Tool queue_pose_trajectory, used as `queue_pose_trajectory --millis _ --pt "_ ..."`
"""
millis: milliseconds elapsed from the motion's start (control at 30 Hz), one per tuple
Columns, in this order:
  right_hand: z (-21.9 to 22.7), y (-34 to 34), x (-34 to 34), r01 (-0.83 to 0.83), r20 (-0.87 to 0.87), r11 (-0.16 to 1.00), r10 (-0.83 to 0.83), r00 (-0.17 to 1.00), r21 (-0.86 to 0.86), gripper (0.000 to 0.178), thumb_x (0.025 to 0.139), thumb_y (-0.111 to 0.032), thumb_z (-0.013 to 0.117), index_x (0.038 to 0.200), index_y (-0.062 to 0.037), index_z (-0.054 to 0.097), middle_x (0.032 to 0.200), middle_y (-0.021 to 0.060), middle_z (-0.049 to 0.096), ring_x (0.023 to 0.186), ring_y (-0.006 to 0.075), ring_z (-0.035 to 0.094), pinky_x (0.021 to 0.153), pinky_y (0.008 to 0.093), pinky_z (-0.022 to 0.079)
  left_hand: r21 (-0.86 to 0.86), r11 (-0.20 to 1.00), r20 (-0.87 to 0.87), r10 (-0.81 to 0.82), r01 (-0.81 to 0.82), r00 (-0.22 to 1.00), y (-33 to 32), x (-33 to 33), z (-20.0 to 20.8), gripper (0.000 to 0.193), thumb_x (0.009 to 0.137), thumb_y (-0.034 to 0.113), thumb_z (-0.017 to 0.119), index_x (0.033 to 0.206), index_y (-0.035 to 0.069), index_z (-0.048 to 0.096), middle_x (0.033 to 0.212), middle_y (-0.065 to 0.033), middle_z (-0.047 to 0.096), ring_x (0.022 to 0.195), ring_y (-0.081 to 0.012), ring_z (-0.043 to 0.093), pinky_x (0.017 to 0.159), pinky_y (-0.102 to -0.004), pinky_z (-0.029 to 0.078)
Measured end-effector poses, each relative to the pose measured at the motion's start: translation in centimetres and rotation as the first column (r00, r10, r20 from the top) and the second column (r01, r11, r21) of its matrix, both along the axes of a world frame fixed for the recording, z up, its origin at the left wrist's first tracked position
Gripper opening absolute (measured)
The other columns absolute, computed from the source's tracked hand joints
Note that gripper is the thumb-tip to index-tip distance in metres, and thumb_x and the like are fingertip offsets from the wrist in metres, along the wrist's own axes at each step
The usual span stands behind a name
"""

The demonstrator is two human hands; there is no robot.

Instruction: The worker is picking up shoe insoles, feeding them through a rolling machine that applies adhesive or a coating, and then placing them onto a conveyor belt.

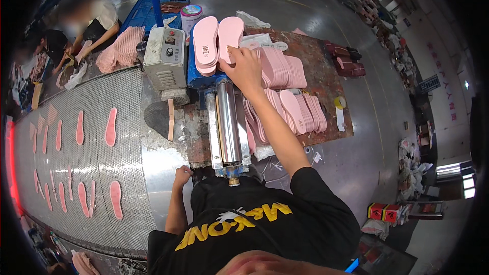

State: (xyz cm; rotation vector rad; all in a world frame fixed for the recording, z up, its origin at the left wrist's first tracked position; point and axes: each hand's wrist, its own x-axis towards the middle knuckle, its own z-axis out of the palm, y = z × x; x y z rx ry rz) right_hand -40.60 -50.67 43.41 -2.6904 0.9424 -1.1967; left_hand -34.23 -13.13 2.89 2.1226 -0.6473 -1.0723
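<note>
Two short stacks of pink insoles lie side by side on the blue top of a roller machine. My right hand point(245, 70) reaches over and grips the heel end of the top pink insole point(231, 31) in the right stack, thumb at its near edge and fingers on its face. The left stack of insoles point(205, 43) is just beside it, untouched. Below them runs the machine's shiny metal roller point(229, 125). My left hand point(182, 175) is low beside the table's near edge, fingers curled in; what they hold, if anything, is too small to make out.
More pink insole piles point(288, 114) stand on the worn table right of the roller, near a yellow tape roll point(340, 103). A grey control box point(165, 61) stands left. Pink insoles point(111, 127) lie on a mesh conveyor point(97, 160). A co-worker point(102, 18) sits at far left.
</note>
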Motion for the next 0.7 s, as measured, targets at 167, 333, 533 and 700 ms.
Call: queue_pose_trajectory --millis 167,333,533,700 --pt "-1.0 -1.9 -1.2 -0.134 0.434 0.966 0.026 0.9 0.22 0.036 0.076 -0.016 0.066 0.109 -0.0043 0.059 0.099 0.0135 0.061 0.092 0.0308 0.057 0.079 0.0372 0.046 0.077 0.993 -0.008 -0.084 0.084 0.996 -1.1 0.1 2.2 0.019 0.066 0.017 0.072 0.074 0.002 0.064 0.078 -0.0188 0.068 0.081 -0.0318 0.066 0.076 -0.0389 0.052" --pt "-2.8 -2.2 -7.6 -0.377 0.796 0.84 -0.101 0.597 0.39 0.033 0.08 0.001 0.05 0.112 -0.0015 0.058 0.101 0.0069 0.058 0.077 0.0143 0.058 0.061 0.0217 0.045 -0.03 0.992 -0.066 -0.122 0.12 0.99 -0.1 0.6 1.3 0.011 0.071 0.01 0.065 0.076 0.0 0.062 0.075 -0.0152 0.067 0.074 -0.0261 0.065 0.072 -0.0355 0.052" --pt "-8.8 -1.9 -21.4 -0.355 0.868 0.798 -0.401 0.293 0.488 0.027 0.08 -0.004 0.041 0.099 0.0011 0.06 0.094 0.0084 0.059 0.08 0.0145 0.06 0.064 0.0269 0.05 -0.2 0.974 -0.177 -0.141 0.105 0.974 -1.1 2.2 7.2 0.019 0.074 0.005 0.059 0.092 -0.001 0.062 0.077 -0.0072 0.064 0.073 -0.0159 0.06 0.07 -0.0289 0.049" --pt "-15.5 1.8 -24.9 -0.059 0.617 0.749 -0.496 0.61 0.66 0.023 0.081 -0.007 0.037 0.088 -0.0011 0.059 0.086 0.0071 0.058 0.08 0.0138 0.055 0.073 0.0287 0.046 -0.372 0.898 0.028 -0.241 0.233 0.97 -8.3 3.6 20.5 0.039 0.071 0.005 0.07 0.109 0.0 0.06 0.101 -0.0106 0.065 0.094 -0.0212 0.062 0.084 -0.0311 0.048"
